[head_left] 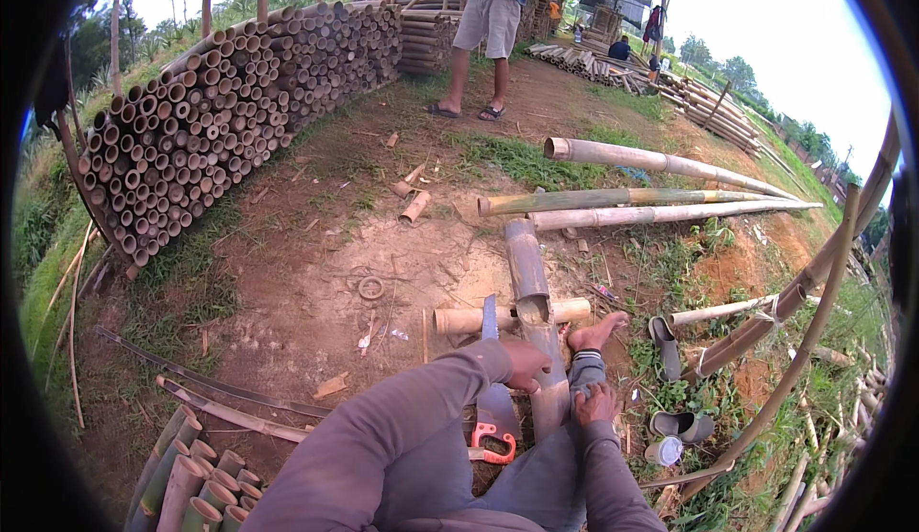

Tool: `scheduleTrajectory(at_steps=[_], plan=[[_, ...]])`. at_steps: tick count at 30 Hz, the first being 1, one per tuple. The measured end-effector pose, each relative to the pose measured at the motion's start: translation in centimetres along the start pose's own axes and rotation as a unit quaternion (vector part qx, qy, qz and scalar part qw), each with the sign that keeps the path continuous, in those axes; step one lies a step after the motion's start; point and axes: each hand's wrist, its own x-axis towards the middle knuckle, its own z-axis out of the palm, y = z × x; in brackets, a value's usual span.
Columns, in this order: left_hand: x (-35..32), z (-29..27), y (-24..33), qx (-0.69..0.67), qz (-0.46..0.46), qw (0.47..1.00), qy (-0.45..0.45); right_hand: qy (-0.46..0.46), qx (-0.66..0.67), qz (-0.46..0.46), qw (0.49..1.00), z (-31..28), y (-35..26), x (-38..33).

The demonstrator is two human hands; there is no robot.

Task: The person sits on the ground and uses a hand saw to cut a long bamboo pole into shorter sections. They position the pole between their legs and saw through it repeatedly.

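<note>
My left hand (525, 365) is at the side of a thick notched bamboo pole (549, 403), its fingers curled in; what they hold, if anything, is hidden. My right hand (595, 405) rests on my lower right leg with its fingers spread, just right of the pole. Lengthwise in front of me, the pole lies across a shorter bamboo piece (459, 321). A handsaw (496, 408) with an orange handle leans beside the pole, blade pointing away, partly behind my left wrist. No hand is on its handle.
Stacked bamboo (206, 121) stands far left, cut bamboo tubes (206, 484) near left. Long poles (661, 161) stretch off to the right. A person (493, 25) stands ahead carrying a pole. Slippers (664, 345) and a white cup (664, 451) lie right of my foot.
</note>
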Motion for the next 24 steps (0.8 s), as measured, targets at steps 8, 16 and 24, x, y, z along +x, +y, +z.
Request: scheduleTrajectory(at_steps=[8,16,24], plan=[[0.1,-0.2,-0.2,0.003,-0.004,1.0,-0.002,-0.133,-0.015,0.108,0.985,1.0,1.0,2.2],[-0.2,0.3,-0.4,-0.003,-0.026,1.0,0.003,-0.122,-0.019,0.053,0.991,-0.1,0.4,1.1],[0.3,0.9,-1.1,-0.019,-0.016,0.999,0.023,-0.15,-0.008,0.046,0.988,-0.1,0.7,1.4]])
